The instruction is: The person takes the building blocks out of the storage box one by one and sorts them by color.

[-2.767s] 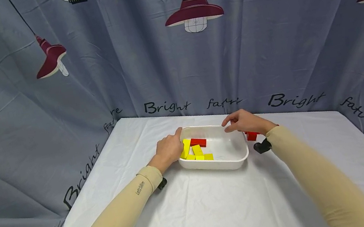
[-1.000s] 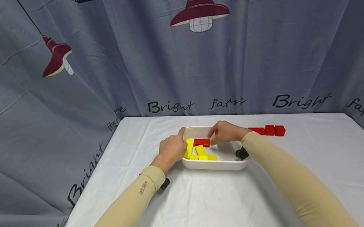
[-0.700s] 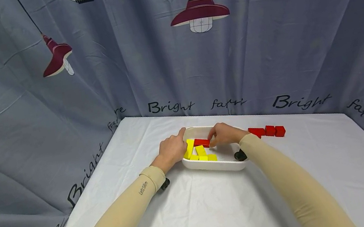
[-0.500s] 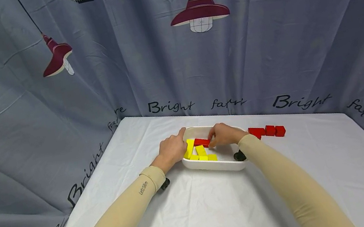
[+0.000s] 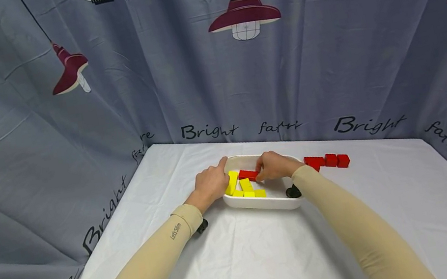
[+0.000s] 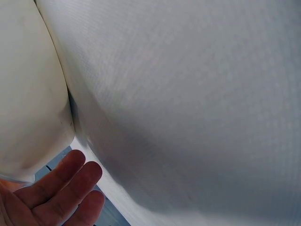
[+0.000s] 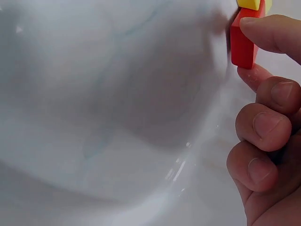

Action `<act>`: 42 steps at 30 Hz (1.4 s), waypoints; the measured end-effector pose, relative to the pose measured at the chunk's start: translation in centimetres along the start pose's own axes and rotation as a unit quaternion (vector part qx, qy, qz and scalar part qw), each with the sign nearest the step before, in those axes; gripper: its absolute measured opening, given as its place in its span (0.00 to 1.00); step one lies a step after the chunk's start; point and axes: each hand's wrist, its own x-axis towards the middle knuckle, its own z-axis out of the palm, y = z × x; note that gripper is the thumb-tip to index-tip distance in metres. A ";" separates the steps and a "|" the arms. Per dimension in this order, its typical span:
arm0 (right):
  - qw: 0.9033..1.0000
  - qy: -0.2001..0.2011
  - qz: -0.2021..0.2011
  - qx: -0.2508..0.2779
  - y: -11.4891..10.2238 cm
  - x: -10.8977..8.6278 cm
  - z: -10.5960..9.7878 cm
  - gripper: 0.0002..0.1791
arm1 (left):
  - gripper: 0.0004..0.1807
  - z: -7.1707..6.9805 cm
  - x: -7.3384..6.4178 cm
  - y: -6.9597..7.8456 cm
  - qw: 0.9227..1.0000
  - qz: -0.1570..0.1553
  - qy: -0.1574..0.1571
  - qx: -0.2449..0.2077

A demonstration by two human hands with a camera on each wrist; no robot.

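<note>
A white tray [image 5: 271, 206] holds a red block [image 5: 248, 175] and several yellow blocks [image 5: 246, 185] in its left part. My left hand [image 5: 211, 182] grips the tray's left wall; three fingers show outside that wall in the left wrist view. Inside the tray, my right hand [image 5: 276, 165] pinches the right end of the red block. The right wrist view shows the thumb on one side of the red block [image 7: 243, 44] and the index fingertip at its end, the other fingers curled beside it. A yellow block [image 7: 249, 4] lies against its far end.
Several red blocks [image 5: 330, 160] lie in a row on the white tablecloth [image 5: 245, 265], right of the tray. A blue-grey curtain [image 5: 175, 68] printed with lamps hangs behind and beside the table. A black wrist camera [image 5: 293, 191] sits over the tray's right part.
My right hand has moved from above the tray's right rim, leftward and down into it, and now pinches the red block. The left hand has stayed at the tray's left wall.
</note>
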 end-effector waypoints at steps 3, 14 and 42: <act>1.000 0.003 -0.004 -0.003 -0.1 -0.2 -0.2 0.10 | 0.32 0.0 0.0 0.0 1.000 0.000 0.000 0.000; 0.999 0.019 -0.037 -0.015 0.2 -0.5 -1.0 0.10 | 0.32 0.2 0.0 -0.1 1.000 -0.001 0.000 0.001; 0.997 0.047 -0.060 -0.005 0.8 -4.1 -5.0 0.13 | 0.31 0.1 -0.1 -0.1 1.000 0.014 0.020 0.011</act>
